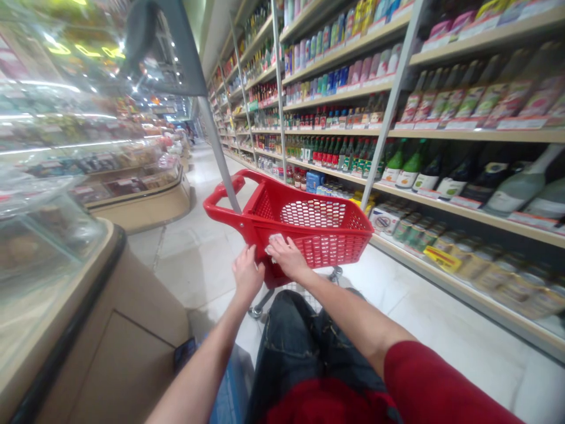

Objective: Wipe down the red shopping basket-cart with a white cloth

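A red plastic shopping cart basket [334,249] with honeycomb holes stands in front of me. With my right hand [289,259] I press a crumpled white wipe [274,240] against the side of the basket, fingers over it. My left hand [248,271] is beside it, close to the lower front corner of the red side panel. Its fingers are slightly bent and apart from the thumb, with nothing seen in them. Whether its fingertips touch the panel I cannot tell. A grey pole [219,154] rises past the cart's red handle [216,203].
Shelves of bottles [412,168] and cans [463,247] line the right side. A glass display counter [48,235] stands close on my left, with another rounded counter [145,203] beyond it. A blue object [232,383] is low beside my left arm. Tiled floor [198,259] runs down the aisle.
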`<state>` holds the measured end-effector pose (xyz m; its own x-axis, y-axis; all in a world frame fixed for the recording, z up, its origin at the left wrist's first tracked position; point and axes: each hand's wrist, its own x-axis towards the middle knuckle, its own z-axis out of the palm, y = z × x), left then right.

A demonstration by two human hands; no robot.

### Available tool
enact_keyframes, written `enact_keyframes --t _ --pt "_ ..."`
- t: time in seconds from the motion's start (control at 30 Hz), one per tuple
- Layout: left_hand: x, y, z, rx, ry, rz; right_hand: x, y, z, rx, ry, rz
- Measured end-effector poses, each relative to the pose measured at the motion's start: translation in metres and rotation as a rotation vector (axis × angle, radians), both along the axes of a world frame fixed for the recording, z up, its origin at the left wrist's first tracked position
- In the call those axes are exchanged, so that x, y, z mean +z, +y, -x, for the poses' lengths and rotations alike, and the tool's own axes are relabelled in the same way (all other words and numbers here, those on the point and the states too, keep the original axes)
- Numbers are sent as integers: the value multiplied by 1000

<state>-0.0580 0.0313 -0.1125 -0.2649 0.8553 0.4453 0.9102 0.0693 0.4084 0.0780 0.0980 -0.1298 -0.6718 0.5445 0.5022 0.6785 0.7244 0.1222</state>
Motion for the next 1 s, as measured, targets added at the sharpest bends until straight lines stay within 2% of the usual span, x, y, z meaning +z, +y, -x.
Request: enact_keyframes --t 0.07,0.13,0.3,0.37,0.43,0.6,0.7,0.9,1.0 --pt "-2 -1 -5 -27 51 47 -16 -4 -9 9 -42 55" --pt "-3 -1 -10 -53 92 85 -17 -6 -15 25 -23 55" --pt "1 5 -25 -79 197 48 23 0 -16 -7 209 -108" --pt "5 8 -30 -94 243 31 29 5 -18 -40 240 -124" --pt "6 10 -34 -107 284 31 21 8 -24 -70 217 -99" --pt "1 9 -40 -173 387 29 -29 3 -43 -93 82 -7" --pt "-4 9 -45 -203 424 29 -39 -2 -51 -97 85 -4" --pt "-3 15 -60 -204 454 39 -2 4 -60 -157 268 -116" --pt "1 19 -69 -212 480 52 0 10 -68 -195 271 -107"
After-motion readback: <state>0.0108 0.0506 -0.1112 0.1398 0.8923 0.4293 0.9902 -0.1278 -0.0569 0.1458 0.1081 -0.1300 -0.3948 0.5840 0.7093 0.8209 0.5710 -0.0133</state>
